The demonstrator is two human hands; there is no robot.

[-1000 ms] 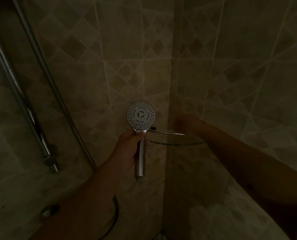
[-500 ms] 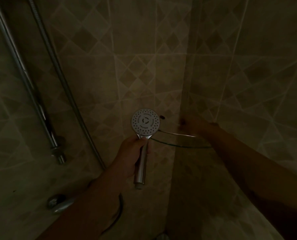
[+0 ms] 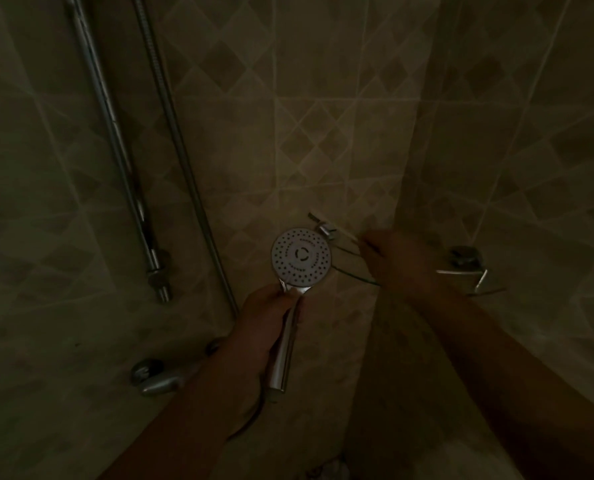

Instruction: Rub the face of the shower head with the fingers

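Your left hand point(image 3: 267, 323) is wrapped round the chrome handle of the shower head point(image 3: 301, 259), its spray face towards you. Your right hand point(image 3: 401, 263) rests on the glass corner shelf point(image 3: 354, 275) just beside it; too dark to tell how its fingers lie.

The shower head point(image 3: 301, 260) is showing a pale grey-white face dotted with rings of small dark holes around a dark centre mark; its handle point(image 3: 281, 355) is gleaming chrome silver. The wall tiles point(image 3: 323, 140) are presenting beige and tan, patterned with darker brown diamonds and pale grout lines. The rail point(image 3: 115, 133) and hose point(image 3: 177, 133) are reading silver-grey. The shelf point(image 3: 354, 271) edge is showing greenish glass, with a chrome bracket point(image 3: 465, 258).
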